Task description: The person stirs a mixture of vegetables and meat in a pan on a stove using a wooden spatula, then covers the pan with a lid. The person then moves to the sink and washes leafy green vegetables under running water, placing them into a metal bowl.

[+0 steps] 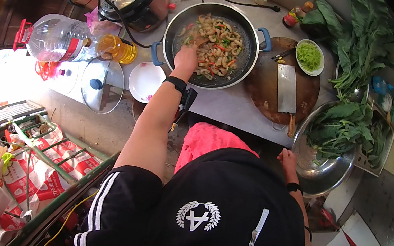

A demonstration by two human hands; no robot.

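Observation:
My left hand [186, 59] grips a wooden spatula [202, 41] whose blade is down in the food; its handle is mostly hidden by the hand. Around it is a wide black pan [244, 70] with blue side handles. Inside lie sliced, curled meat pieces [227, 38] with red and green pepper bits. My right hand [287, 159] hangs at the counter's front edge with curled fingers and nothing visible in it. Beside that hand is a steel basin [321, 185] holding green leaves [340, 129].
Right of the pan, a cleaver [286, 89] lies on a round wooden chopping board [260, 94], near a plate of shredded greens [309, 58]. To the left are a white bowl [145, 81], a glass lid [100, 97], an oil bottle [119, 49] and an electric pressure cooker [138, 5].

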